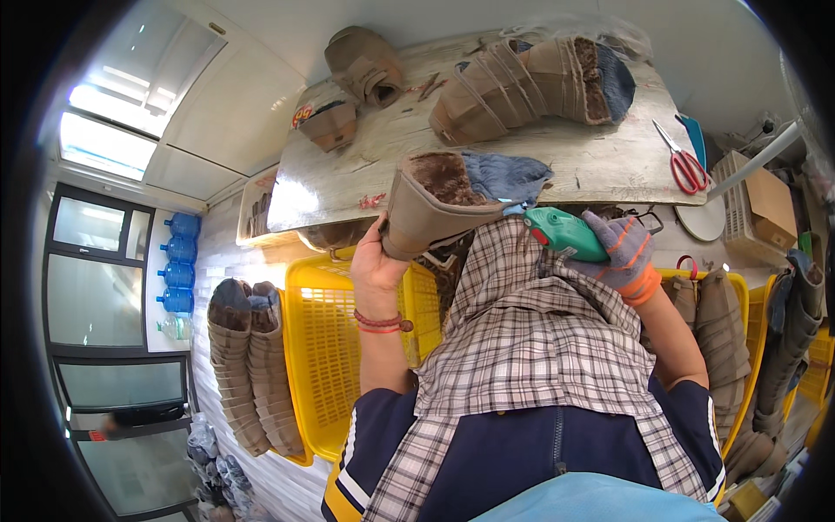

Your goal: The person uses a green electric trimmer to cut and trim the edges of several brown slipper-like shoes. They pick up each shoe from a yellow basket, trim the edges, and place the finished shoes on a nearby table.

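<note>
My bare left hand (377,265) is wrapped around a brown boot upper (432,219), lined with brown fur and with blue-grey cloth at one end. In my right hand (622,252), in a grey-purple glove with an orange cuff, is a green hand-held power cutter (564,233) with a red part on its side. The cutter's tip meets the edge of the upper beside the blue-grey cloth. Exactly what lies at the tip is too small to tell. Both hands are over my checked apron (531,331), by the table's front edge.
On the worn table (339,193) lie a nested row of boot uppers (513,91), two brown pieces at the far left and red-handled scissors (683,161). A yellow basket (323,348) stands at my left, with stacked uppers (235,365) beyond it. More uppers (718,339) are at my right.
</note>
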Motion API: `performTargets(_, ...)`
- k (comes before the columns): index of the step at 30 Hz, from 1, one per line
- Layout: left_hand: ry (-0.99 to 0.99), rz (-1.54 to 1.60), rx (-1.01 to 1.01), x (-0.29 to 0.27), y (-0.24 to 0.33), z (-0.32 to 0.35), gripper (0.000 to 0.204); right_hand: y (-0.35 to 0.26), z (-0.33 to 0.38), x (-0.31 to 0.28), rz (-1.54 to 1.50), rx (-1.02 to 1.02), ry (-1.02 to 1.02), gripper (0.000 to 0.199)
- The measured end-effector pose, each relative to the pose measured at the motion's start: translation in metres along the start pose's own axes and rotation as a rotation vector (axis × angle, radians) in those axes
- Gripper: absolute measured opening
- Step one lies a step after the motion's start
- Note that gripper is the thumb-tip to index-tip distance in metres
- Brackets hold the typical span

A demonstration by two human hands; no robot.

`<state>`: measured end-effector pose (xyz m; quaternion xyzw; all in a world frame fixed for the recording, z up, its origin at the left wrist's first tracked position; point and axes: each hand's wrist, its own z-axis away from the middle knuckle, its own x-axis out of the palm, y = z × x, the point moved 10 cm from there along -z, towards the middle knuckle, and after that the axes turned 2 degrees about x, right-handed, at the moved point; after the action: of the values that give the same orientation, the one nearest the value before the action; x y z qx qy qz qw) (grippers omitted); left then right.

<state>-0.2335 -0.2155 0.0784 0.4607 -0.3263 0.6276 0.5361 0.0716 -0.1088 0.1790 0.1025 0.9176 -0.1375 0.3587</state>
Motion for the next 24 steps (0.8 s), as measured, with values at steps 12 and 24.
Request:
performTargets(12, -0.111, 0.022, 0.061, 0.032, -0.025, 0.016, 0.031, -0.014, -0.009, -0.004, -0.099, -0.006, 0.073, 0.069)
performTargets(24, -0.348, -0.278, 0.48, 0.06, -0.027, 0.055, 0.043, -0.032, -0.035, -0.006, -0.283, 0.117, 0.003, 0.067)
